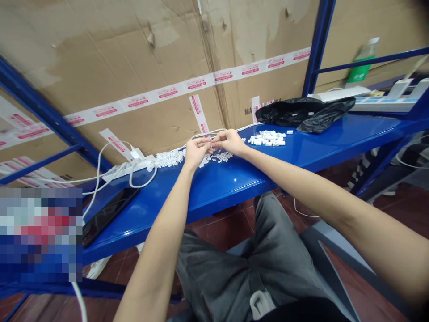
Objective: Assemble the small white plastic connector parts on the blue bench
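Observation:
My left hand [197, 151] and my right hand [231, 142] meet fingertip to fingertip above the blue shelf [221, 192]. Both pinch at a tiny whitish piece [210, 144], too small to name. Below and to the left spreads a pile of small white plastic pieces [169, 158], with more loose ones [223, 156] under my fingers. To the right of my right hand lies a heap of larger white block-shaped parts [268, 138]. One such part [290, 132] sits apart at the heap's right side.
A black plastic bag [304, 114] lies at the back right. On the left are a white power strip [125, 169] with cables and a dark phone or tablet [110, 212]. Taped cardboard [150, 53] stands behind the shelf. Blue posts [318, 44] rise at both sides.

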Action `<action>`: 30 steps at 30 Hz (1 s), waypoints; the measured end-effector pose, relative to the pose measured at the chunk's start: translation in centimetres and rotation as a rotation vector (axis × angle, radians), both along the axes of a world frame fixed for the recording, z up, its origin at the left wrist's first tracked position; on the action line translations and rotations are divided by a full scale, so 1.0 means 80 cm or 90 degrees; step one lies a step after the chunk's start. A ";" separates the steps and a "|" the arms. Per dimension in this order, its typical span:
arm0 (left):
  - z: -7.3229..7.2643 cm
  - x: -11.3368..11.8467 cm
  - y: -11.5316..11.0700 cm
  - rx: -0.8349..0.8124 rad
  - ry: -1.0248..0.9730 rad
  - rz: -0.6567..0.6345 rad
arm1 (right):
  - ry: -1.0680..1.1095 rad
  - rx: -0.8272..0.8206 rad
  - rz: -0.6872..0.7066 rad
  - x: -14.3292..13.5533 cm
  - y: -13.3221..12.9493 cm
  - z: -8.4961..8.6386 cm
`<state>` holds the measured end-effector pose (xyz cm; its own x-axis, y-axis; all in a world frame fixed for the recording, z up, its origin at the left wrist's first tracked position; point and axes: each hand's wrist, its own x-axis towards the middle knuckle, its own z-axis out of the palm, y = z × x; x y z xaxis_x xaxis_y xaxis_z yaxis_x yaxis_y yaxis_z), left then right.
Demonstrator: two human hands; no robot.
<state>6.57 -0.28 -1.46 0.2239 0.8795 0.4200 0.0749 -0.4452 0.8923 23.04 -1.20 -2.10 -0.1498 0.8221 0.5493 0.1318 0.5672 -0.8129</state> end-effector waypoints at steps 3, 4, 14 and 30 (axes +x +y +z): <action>0.000 -0.001 -0.001 0.005 -0.008 -0.010 | 0.014 -0.004 -0.008 -0.001 -0.001 0.000; 0.000 -0.001 -0.001 0.007 -0.011 -0.014 | 0.021 -0.004 -0.012 -0.002 -0.002 0.001; 0.002 -0.004 -0.002 0.023 -0.023 -0.037 | 0.048 0.001 0.012 -0.003 -0.004 0.002; 0.000 -0.007 0.003 0.038 0.013 -0.040 | 0.024 0.011 0.022 0.001 0.001 -0.001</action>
